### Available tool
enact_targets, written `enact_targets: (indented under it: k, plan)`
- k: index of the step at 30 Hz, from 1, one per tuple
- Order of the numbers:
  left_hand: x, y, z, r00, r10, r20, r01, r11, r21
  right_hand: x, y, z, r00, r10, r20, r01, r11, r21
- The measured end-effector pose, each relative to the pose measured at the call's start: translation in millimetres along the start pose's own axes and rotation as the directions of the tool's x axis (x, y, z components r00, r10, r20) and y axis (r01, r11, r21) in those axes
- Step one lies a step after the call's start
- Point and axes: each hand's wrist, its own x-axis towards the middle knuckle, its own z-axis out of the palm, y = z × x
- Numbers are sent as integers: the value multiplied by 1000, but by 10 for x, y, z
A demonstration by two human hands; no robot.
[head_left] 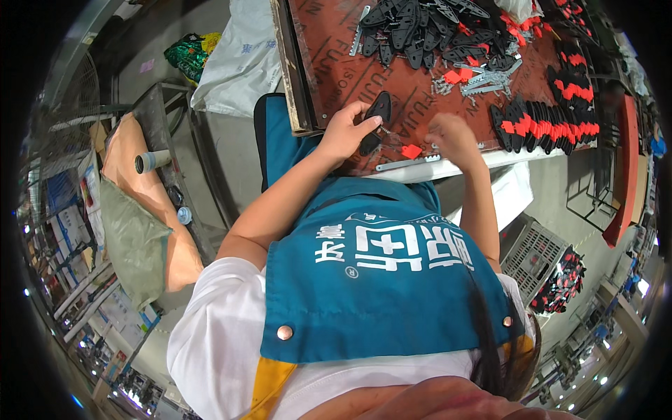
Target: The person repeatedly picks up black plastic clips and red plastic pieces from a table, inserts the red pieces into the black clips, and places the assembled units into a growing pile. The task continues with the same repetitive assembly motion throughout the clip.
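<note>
Left hand (343, 134) holds black part (381, 105) (tabletop (336, 78) lettered).

A reddish-brown bench (322, 87) is filling the upper middle of the view, its dark side edge running down the left. Grey floor (227, 143) is showing to the left, where a white sack (238, 70) is lying beside a green-and-yellow bag (189, 59). Farther left, an orange-tan sheet (126, 150) is stretching along, with an olive sack (133, 234) lying against it. On the right, a long red beam (625, 175) is standing near a grey slatted crate (530, 252). Small bright lights (603, 380) are glowing around the blurred lower rim.
</note>
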Motion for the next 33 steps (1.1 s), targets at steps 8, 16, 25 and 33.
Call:
enact_targets:
  k: [8,16,25,33]
  plan:
    - [26,21,26,996,-90,14,91,985,-148,-254,-340,412,998,67,9,-66,994,-92]
    - [29,121,51,982,-179,55,186,912,-367,-107,-486,71,970,233,72,-197,572,796]
    - [-12,164,91,997,-77,27,81,903,-422,-73,-487,179,980,194,41,-154,616,773]
    - [3,178,100,999,-3,48,19,940,-341,-95,-592,128,980,199,15,-127,561,818]
